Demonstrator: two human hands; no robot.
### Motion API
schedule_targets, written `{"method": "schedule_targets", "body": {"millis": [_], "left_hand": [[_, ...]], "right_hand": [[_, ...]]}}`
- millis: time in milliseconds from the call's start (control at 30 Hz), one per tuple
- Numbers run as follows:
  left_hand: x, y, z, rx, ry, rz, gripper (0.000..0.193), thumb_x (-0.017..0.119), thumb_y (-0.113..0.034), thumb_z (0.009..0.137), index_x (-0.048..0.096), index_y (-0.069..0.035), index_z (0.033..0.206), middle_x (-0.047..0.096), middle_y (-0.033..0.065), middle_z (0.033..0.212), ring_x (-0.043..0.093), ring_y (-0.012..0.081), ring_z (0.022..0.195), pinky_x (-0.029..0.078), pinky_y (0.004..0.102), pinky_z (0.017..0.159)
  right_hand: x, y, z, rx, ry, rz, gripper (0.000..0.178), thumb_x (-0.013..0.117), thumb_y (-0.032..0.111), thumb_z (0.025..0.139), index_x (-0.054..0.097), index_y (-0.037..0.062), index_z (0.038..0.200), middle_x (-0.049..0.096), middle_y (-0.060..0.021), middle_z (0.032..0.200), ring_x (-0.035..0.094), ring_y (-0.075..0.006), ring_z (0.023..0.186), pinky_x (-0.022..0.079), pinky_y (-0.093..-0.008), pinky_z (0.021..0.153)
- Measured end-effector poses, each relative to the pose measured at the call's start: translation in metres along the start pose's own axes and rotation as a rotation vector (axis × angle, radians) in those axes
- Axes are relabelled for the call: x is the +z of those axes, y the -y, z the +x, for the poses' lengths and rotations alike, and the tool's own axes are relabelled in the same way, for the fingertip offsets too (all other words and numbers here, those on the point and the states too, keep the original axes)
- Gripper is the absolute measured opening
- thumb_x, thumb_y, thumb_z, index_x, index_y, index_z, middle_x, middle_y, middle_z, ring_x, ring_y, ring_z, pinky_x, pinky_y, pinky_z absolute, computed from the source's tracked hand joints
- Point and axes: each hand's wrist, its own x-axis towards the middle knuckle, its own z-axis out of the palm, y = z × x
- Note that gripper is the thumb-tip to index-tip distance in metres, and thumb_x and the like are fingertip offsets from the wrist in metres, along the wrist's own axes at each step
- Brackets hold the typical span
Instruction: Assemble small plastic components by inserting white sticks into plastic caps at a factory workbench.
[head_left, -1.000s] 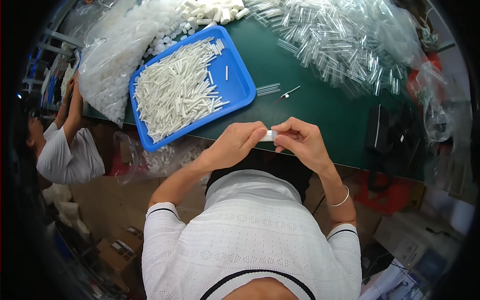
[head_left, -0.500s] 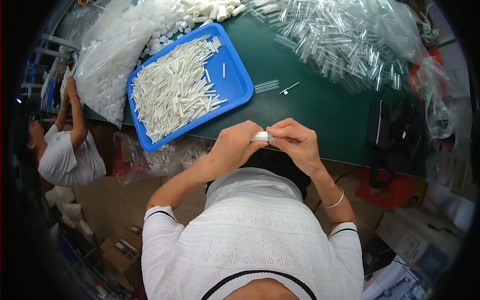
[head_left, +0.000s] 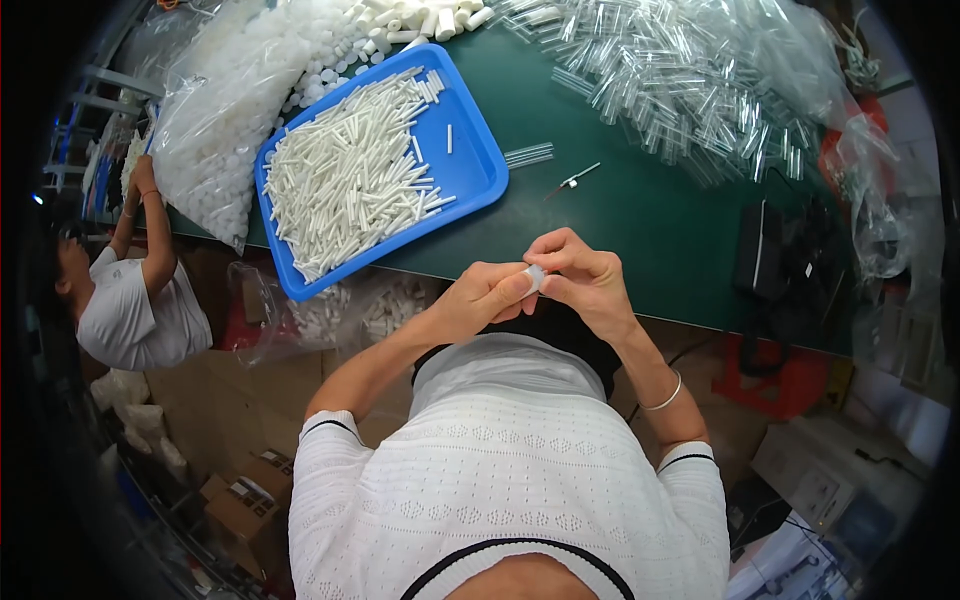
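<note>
Apparently, work stands partway: the left hand (head_left: pixel 488 294) and right hand (head_left: pixel 588 276) pinch a small whitish piece (head_left: pixel 536 276) near the edge of the green surface (head_left: pixel 680 250), its completion unclear; many slender white rods (head_left: pixel 345 170) lie loose in a blue plastic tray (head_left: pixel 475 165).

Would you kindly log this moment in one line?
left hand: holding whitish piece; right hand: pinching it; blue tray: slim white rods
</note>
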Motion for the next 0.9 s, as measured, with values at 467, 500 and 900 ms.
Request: {"method": "schedule_targets", "body": {"millis": [467, 500, 900], "left_hand": [[-0.044, 0.044, -0.109, -0.373, -0.286, 0.297, 0.044, 0.054, -0.032, 0.094, 0.050, 0.000, 0.124, 0.059, 0.0094, 0.077, 0.055, 0.0171, 0.062, 0.043, 0.0284, 0.059], [-0.050, 0.052, -0.124, -0.428, -0.368, 0.588, 0.050, 0.058, -0.034, 0.092, 0.049, 0.001, 0.126, 0.066, 0.0175, 0.086, 0.064, 0.0260, 0.071, 0.049, 0.0350, 0.066], [-0.177, -0.078, -0.052, -0.030, -0.662, 0.785, 0.014, 0.059, -0.011, 0.089, 0.069, -0.001, 0.089, 0.064, 0.0008, 0.067, 0.059, 0.0049, 0.062, 0.045, 0.0223, 0.053]], "right_hand": [[-0.068, 0.021, 0.058, -0.424, -0.040, -1.385, 0.027, 0.069, 0.002, 0.076, 0.066, 0.0064, 0.102, 0.061, -0.0073, 0.099, 0.055, -0.0275, 0.099, 0.046, -0.0367, 0.084], [-0.069, 0.021, 0.061, -0.397, -0.033, -1.371, 0.025, 0.069, 0.002, 0.076, 0.065, 0.0059, 0.101, 0.060, -0.0072, 0.097, 0.055, -0.0274, 0.098, 0.046, -0.0370, 0.082], [-0.065, 0.021, 0.079, -0.393, -0.095, -1.431, 0.009, 0.062, 0.002, 0.082, 0.054, 0.0027, 0.086, 0.057, -0.0116, 0.080, 0.055, -0.0309, 0.077, 0.045, -0.0391, 0.068]]}}
